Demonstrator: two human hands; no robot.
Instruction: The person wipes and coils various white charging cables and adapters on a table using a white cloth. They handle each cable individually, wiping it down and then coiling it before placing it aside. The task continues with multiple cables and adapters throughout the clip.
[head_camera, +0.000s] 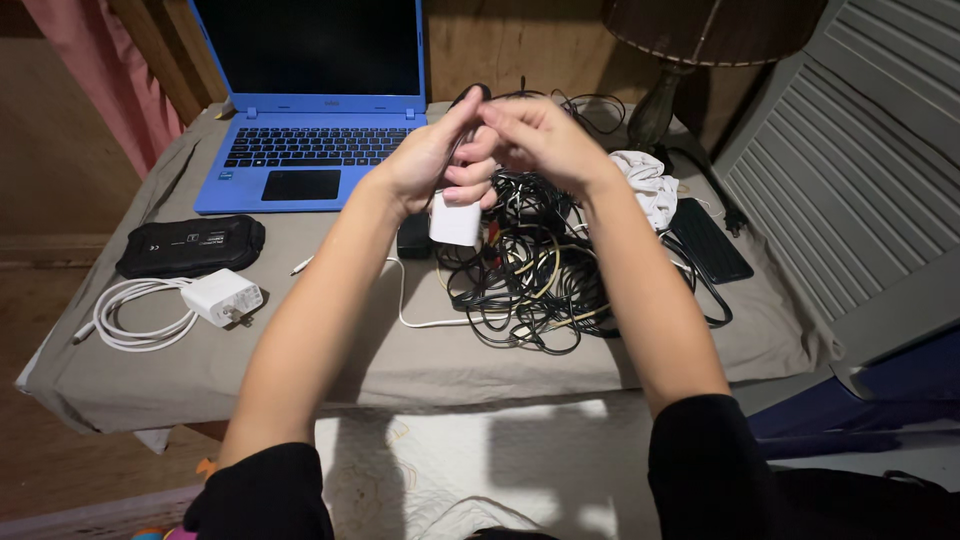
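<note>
Both hands are raised together above the table (300, 370), each grip pinched shut on the same thin dark cable (470, 97): the left hand (435, 160) also clamps a small white charger block (455, 222) under its lower fingers, while the right hand (540, 140) nips the cable's looped top, fingertips touching the left's. Taking the blue laptop (310, 110) as the marker, the table spreads out in front of it under a grey cloth. Standing open at the table's back, the laptop has the hands just off its right front corner. Right of the laptop, below the hands, lies a big tangle of black cords (540, 270), with a white cord (420, 320) trailing from it. Further right of the laptop sit a crumpled white cloth (645, 185) and a flat black slab (710, 240). In front of the laptop's left corner rests a black pouch (190, 245), then a white adapter (222, 297) beside its coiled white cable (130, 320).
</note>
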